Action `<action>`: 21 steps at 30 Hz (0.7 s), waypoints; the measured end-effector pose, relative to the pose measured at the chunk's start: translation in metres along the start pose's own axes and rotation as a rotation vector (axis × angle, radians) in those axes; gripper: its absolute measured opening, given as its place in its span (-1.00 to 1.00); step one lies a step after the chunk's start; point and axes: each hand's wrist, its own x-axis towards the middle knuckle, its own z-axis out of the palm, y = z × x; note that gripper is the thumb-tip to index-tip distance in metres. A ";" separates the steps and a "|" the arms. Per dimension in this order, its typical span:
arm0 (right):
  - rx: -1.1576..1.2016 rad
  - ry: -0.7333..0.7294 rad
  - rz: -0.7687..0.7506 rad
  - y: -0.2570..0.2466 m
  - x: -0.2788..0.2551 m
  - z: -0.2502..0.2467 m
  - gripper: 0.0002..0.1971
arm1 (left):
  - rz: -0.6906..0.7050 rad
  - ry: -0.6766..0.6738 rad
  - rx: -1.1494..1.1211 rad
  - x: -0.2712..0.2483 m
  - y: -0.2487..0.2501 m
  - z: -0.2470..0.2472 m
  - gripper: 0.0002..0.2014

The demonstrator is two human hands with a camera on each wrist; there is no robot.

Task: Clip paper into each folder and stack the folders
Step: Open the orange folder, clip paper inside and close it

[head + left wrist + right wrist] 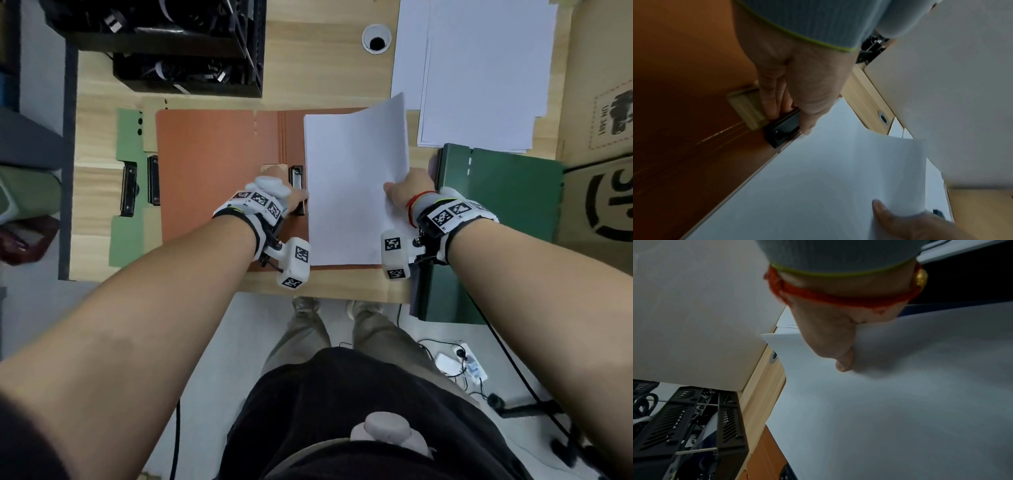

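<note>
An orange folder (212,164) lies open on the wooden desk, with a black clip (296,178) beside its spine. My left hand (284,192) grips that clip (784,128), fingers on one side and thumb on the other. A white sheet of paper (356,192) lies over the folder's right half, its left edge next to the clip and its far right corner lifted. My right hand (407,188) pinches the sheet's right edge, thumb (842,363) on top of the paper (900,402); its fingers under the sheet are hidden.
A light green folder (126,240) with black clips lies under the orange one at the left. Dark green folders (507,205) sit at the right, a stack of white paper (479,68) behind them. A black crate (171,44) stands at the back left, a cardboard box (603,102) far right.
</note>
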 end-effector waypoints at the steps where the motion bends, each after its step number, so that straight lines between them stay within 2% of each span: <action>1: -0.004 -0.005 0.005 0.000 0.001 0.003 -0.61 | -0.001 0.002 0.030 0.000 0.002 0.003 -0.53; 9: 0.037 -0.019 0.025 0.001 0.009 0.008 -0.60 | 0.030 0.106 0.140 0.004 0.014 0.001 -0.58; 14: 0.106 -0.049 0.039 0.005 0.011 0.006 -0.59 | -0.013 0.039 0.069 0.010 0.009 -0.007 -0.59; 17: 0.172 -0.091 0.053 0.009 0.015 0.004 -0.58 | -0.023 0.008 0.041 0.012 0.002 -0.015 -0.77; 21: 0.154 -0.116 0.070 0.009 0.016 0.000 -0.36 | -0.033 -0.037 -0.076 0.021 -0.009 -0.017 -0.73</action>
